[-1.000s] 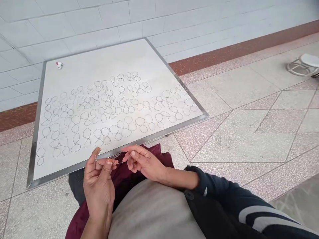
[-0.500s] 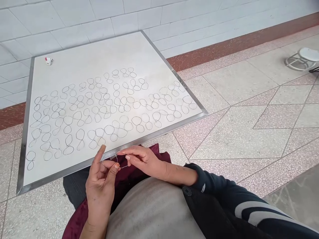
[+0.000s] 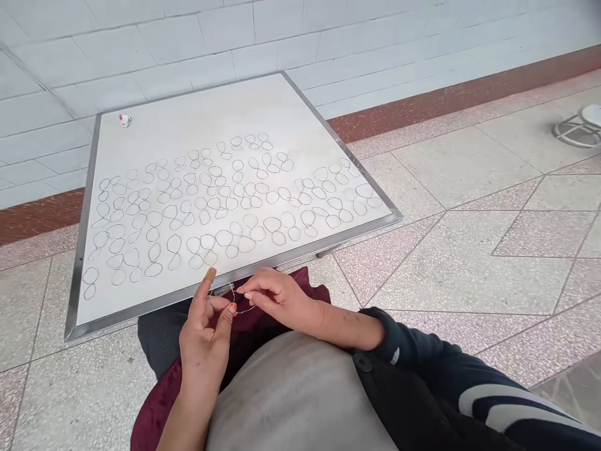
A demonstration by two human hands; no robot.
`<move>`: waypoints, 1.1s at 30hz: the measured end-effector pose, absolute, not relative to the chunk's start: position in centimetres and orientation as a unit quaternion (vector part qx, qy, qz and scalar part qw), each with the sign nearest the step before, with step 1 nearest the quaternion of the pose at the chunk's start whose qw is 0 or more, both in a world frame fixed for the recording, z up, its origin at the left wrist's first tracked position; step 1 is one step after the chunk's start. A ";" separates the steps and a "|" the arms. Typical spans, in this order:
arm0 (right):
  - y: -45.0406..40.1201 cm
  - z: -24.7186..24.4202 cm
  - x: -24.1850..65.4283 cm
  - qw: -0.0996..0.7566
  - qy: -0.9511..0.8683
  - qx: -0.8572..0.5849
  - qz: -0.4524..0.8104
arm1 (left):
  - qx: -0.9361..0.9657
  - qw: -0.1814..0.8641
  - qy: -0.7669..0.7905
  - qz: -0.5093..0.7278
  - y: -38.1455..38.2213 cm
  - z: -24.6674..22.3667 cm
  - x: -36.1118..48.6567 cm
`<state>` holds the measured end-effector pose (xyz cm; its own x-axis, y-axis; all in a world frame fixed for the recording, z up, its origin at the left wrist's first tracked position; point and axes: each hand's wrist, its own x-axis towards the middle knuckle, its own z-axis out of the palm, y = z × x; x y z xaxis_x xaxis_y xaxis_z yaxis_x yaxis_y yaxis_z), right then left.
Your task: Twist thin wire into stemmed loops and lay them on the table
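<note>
Over the near edge of the table, my left hand (image 3: 205, 344) pinches a thin wire loop (image 3: 244, 311) between thumb and a finger, its index finger raised. The fingertips of my right hand (image 3: 286, 302) are closed on the right part of the same wire. It looks bent into rounded loops, partly covered by the fingers. On the white tabletop (image 3: 197, 116) lie many similar figure-eight wire pieces (image 3: 174, 252) in loose rows.
A grey metal rim (image 3: 150, 307) borders the tabletop. A small white and red object (image 3: 124, 120) lies at the far left corner. Behind is a white block wall (image 3: 253, 31). A white stool (image 3: 580, 128) stands on the tiled floor at the far right.
The view has shifted, so table and hands appear further right. Both hands keep hold of the wire in nearly the same pose.
</note>
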<state>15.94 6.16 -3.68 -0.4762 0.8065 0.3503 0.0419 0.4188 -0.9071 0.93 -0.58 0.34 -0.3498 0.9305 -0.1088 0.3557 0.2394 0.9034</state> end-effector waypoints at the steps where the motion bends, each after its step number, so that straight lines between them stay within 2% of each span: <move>1: 6.0 -3.6 15.9 0.418 -0.722 -0.295 0.466 | 0.452 0.352 0.702 0.423 -0.8 0.3 0.8; 7: 4.9 -3.4 15.6 0.384 -0.698 -0.291 0.530 | 0.452 0.401 0.653 0.456 -2.2 0.1 0.0; 16: 4.2 -2.7 14.8 0.352 -0.667 -0.264 0.601 | 0.400 0.418 0.644 0.501 -3.3 0.8 -0.3; 20: 4.7 -2.7 15.0 0.378 -0.730 -0.222 0.524 | 0.379 0.411 0.668 0.490 -3.0 1.0 -0.3; 26: 5.2 -3.5 15.2 0.372 -0.791 -0.243 0.420 | 0.387 0.412 0.668 0.484 -2.5 0.7 0.1; 33: 5.7 -4.5 15.4 0.368 -0.812 -0.226 0.393 | 0.390 0.422 0.670 0.471 -2.1 0.3 0.4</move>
<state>15.42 5.75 -4.48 -0.6272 0.6559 0.4200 0.0777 0.5893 -0.8041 0.37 -2.10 0.34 -0.3406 0.9191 -0.1978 0.1250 0.2528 0.9594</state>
